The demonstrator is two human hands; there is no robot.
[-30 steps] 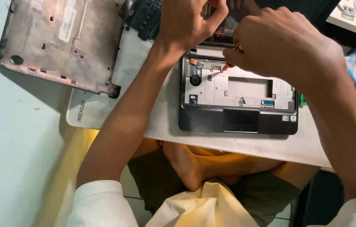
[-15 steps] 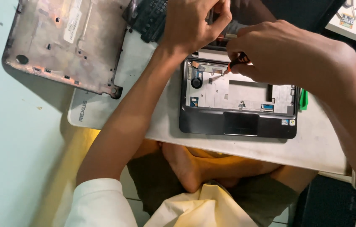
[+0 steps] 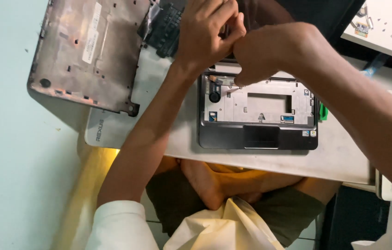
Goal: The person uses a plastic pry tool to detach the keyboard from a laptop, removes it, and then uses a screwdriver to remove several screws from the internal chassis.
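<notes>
Laptop base [image 3: 258, 115], stripped of its keyboard so the silver inner plate and black palm rest with touchpad show, lies flat on the low white table [image 3: 344, 162], straight in front of the person and just below both hands. In the head view, the left hand [image 3: 207, 32] hovers over the base's far left corner, fingers curled together as if pinching something small; what it grips cannot be told. The right hand [image 3: 263, 55] is bunched into a fist touching the left, its fingertips pressed down at the base's upper edge; whether it holds a tool is hidden.

Left of the base, a detached grey bottom cover [image 3: 87, 51] rests partly over the table's edge. A black keyboard [image 3: 166, 25] lies beside it. The person sits cross-legged on a pale floor [image 3: 6, 162].
</notes>
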